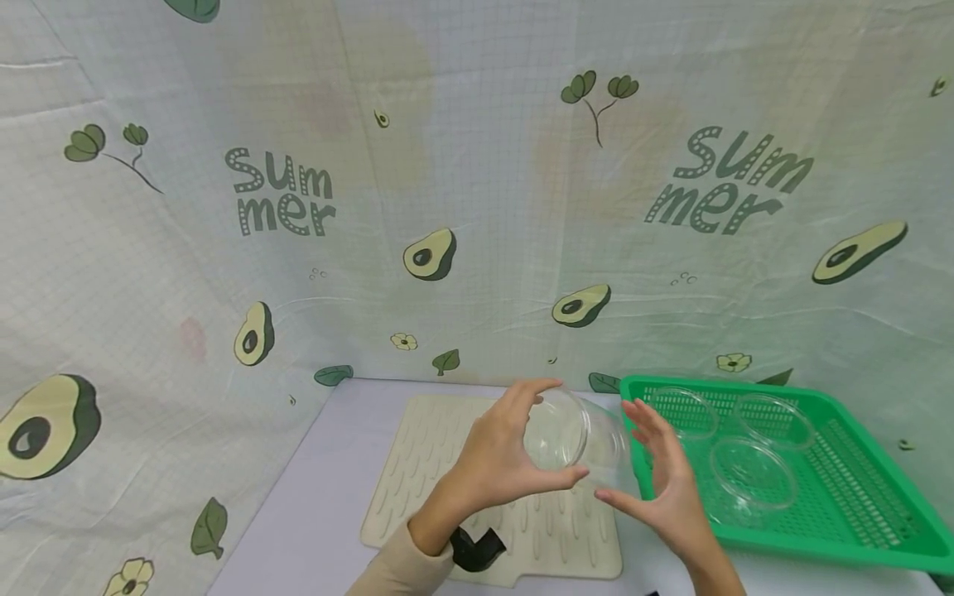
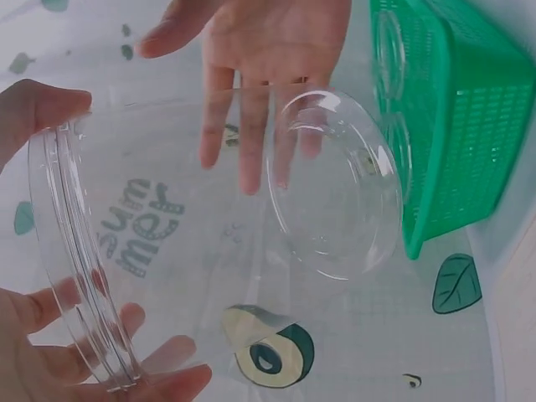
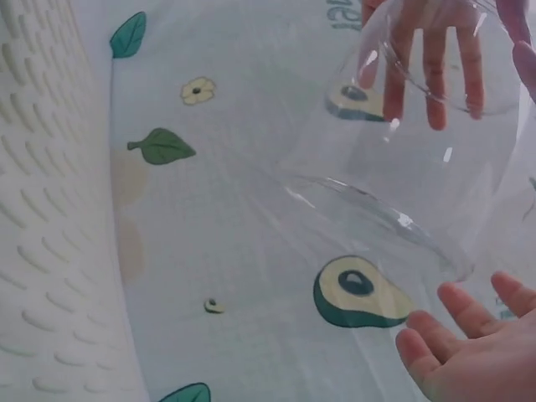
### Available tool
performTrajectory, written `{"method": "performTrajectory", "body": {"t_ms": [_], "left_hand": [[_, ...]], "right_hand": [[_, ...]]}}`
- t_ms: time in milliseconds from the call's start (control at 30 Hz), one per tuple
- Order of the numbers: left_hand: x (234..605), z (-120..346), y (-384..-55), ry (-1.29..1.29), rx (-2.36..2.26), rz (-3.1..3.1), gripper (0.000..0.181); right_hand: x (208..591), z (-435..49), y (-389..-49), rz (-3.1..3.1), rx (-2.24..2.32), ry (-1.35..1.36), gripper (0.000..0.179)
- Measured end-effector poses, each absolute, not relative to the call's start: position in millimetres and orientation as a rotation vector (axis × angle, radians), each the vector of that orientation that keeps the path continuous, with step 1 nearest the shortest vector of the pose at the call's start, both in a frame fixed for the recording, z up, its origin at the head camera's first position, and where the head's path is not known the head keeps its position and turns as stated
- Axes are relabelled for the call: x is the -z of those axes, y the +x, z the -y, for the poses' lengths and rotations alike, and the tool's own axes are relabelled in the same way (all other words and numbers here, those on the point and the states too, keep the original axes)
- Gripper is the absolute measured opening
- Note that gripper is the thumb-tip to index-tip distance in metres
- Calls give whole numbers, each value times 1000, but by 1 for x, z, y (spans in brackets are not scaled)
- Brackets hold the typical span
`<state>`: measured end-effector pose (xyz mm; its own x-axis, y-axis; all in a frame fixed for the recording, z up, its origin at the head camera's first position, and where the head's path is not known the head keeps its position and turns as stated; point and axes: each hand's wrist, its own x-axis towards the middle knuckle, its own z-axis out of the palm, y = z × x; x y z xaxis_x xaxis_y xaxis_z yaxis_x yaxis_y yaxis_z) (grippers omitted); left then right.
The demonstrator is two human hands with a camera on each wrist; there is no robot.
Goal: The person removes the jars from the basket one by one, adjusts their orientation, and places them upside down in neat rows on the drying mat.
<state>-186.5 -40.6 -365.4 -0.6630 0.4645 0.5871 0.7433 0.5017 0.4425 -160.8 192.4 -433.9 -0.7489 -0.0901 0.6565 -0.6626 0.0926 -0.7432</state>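
A clear, see-through bowl (image 1: pixel 556 432) is held on its side above the mat. My left hand (image 1: pixel 495 459) grips it by the rim, the thumb on one side and the fingers spread round the other. Double ridges (image 2: pixel 88 260) run along that rim in the left wrist view; whether a second piece is nested there I cannot tell. The bowl's round base (image 2: pixel 339 188) faces right. Beside that base is my right hand (image 1: pixel 667 476), its fingers extended and not curled round anything. The right wrist view shows the bowl's side (image 3: pixel 410 167) between both hands.
A green perforated basket (image 1: pixel 857 542) stands on the right and holds clear round bowls (image 1: pixel 754 472). Under the hands, a cream ridged mat (image 1: pixel 417 488) lies on the white table (image 1: pixel 313 497). A printed avocado curtain (image 1: pixel 492 207) hangs behind the table and along its left.
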Motion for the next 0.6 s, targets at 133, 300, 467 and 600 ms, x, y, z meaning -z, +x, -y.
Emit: {"method": "performTrajectory", "body": {"t_ms": [133,300,467,600], "left_hand": [[365,46,-189,-989,1099,2342,89],[366,50,-192,-958,1289,2293,87],[369,51,-196,-943,1458,2233,86],[373,51,-201,-940,1589,2178,84]], "right_hand": [[438,-190,-162,1804,-1888,742,106],[443,-184,-160,1742,-2092,651,94],[447,-179,-161,1611,-2369,599,81],[451,-174,-164,1399,-2525,692,74]]}}
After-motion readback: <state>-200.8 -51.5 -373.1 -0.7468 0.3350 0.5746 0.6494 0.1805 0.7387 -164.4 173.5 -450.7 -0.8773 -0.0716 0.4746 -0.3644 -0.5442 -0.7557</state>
